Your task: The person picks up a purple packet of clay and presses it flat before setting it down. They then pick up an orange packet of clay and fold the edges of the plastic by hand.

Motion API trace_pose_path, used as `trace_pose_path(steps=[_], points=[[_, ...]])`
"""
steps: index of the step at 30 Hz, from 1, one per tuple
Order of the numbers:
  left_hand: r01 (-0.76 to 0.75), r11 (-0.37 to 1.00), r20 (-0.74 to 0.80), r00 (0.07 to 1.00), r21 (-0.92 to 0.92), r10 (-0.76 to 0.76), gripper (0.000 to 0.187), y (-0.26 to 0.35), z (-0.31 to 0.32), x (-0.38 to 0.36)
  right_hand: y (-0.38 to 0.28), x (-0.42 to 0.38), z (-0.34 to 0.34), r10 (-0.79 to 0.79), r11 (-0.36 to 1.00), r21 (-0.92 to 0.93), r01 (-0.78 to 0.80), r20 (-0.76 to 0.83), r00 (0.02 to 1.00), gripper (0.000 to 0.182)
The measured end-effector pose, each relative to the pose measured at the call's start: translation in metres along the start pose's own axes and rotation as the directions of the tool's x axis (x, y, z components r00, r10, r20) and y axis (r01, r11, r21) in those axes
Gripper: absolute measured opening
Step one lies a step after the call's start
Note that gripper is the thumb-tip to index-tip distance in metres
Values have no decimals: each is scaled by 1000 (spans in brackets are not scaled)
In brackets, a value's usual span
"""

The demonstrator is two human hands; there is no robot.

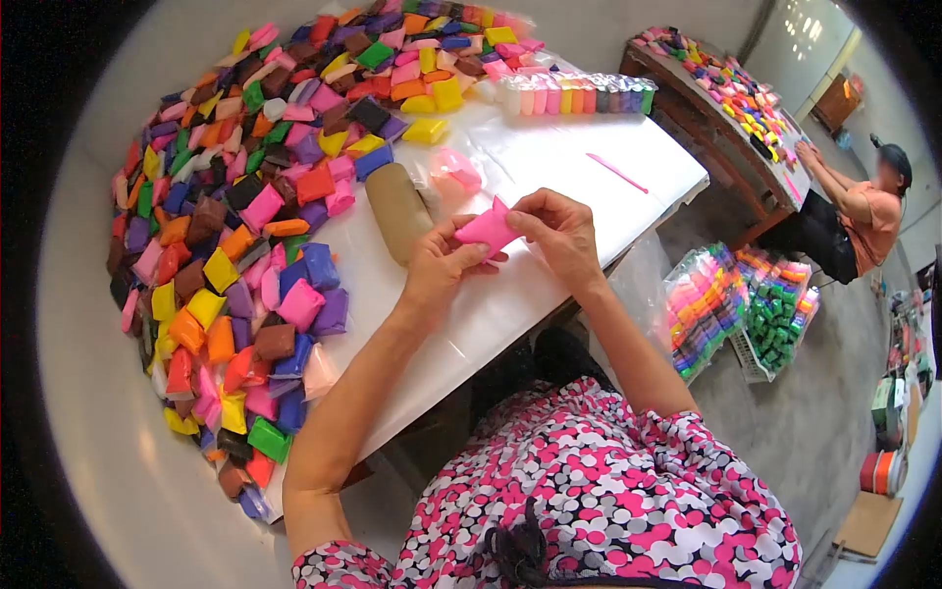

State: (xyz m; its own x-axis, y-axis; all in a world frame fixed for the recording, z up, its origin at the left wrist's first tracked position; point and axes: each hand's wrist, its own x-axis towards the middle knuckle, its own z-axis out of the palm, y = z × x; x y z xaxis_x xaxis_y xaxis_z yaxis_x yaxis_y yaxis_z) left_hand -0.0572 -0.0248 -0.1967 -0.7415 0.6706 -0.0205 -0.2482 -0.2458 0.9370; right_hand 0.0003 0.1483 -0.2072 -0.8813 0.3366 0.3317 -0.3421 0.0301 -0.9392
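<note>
The left hand (439, 260) curls round a pink packet (491, 230) while the right hand (561, 234) pinches its end between thumb and fingertips, above the white table (559, 157). With that packet as the clock's centre, a brown cylinder (394, 211) lies between nine and ten, a row of bagged packets (579, 98) at one, a pink stick (618, 173) (thin, lying aslant) at two; a coloured heap (221, 267) spreads from eight to eleven.

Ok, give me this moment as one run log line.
Left hand: holding bright pink pillow-shaped packet | Right hand: pinching its end | Nearby on white tabletop: tan cylinder, pile of multicoloured packets
</note>
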Motion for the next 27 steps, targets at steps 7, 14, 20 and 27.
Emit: trace_pose_path(steps=[7, 14, 20, 27], points=[[-15, 993, 8, 1000, 117, 15, 29, -10, 6, 2, -8, 1, -6, 53, 998, -32, -51, 88, 995, 12], [-75, 973, 44, 997, 217, 67, 28, -14, 5, 0, -16, 15, 1, 48, 979, -202, -10, 181, 982, 15], [-35, 988, -2, 999, 150, 36, 27, -11, 8, -1, -7, 17, 9, -67, 937, -331, 111, 142, 988, 16], [-68, 997, -62, 996, 40, 71, 25, -13, 9, -1, -14, 13, -9, 113, 951, -305, -52, 186, 976, 17]])
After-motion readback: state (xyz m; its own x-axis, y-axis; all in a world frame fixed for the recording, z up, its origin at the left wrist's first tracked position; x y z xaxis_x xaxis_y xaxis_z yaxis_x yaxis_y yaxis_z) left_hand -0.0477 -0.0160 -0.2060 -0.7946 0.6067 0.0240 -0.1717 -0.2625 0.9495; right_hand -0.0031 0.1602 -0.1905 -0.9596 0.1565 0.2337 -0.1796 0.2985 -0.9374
